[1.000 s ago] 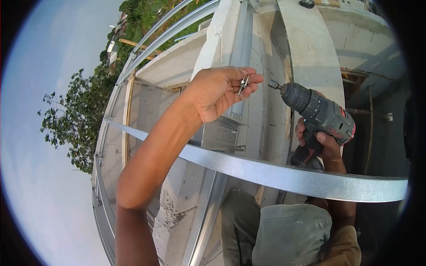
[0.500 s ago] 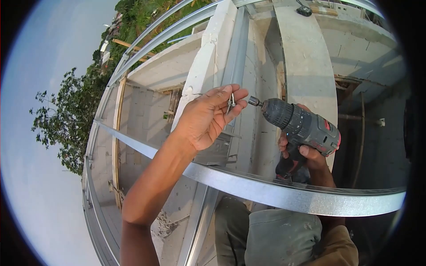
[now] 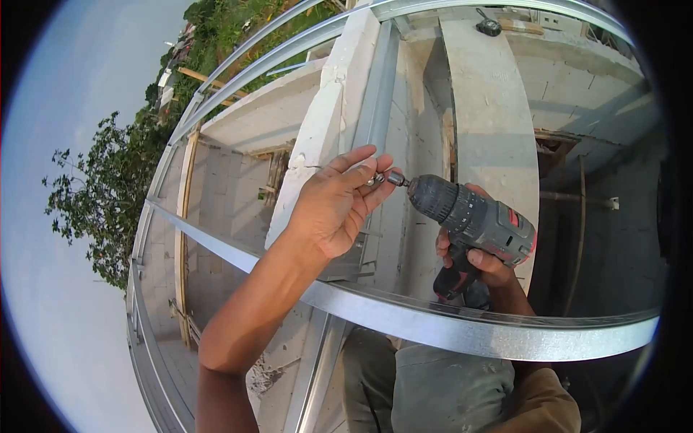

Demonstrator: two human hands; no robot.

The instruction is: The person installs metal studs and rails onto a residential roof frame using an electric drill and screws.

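Left hand [image 3: 328,213] has a pinching grip on a screw [image 3: 375,179], seating it on the cordless drill [image 3: 473,220], gripped in the right hand [image 3: 480,263]; both above the steel channel [image 3: 433,325]. Driving not begun.

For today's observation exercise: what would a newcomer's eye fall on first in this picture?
At centre, the left hand pinches a screw against the tip of a drill gripped in the right hand. Below them a shiny metal channel sweeps across the frame. Behind stand pale block walls, with a tree and sky at left.
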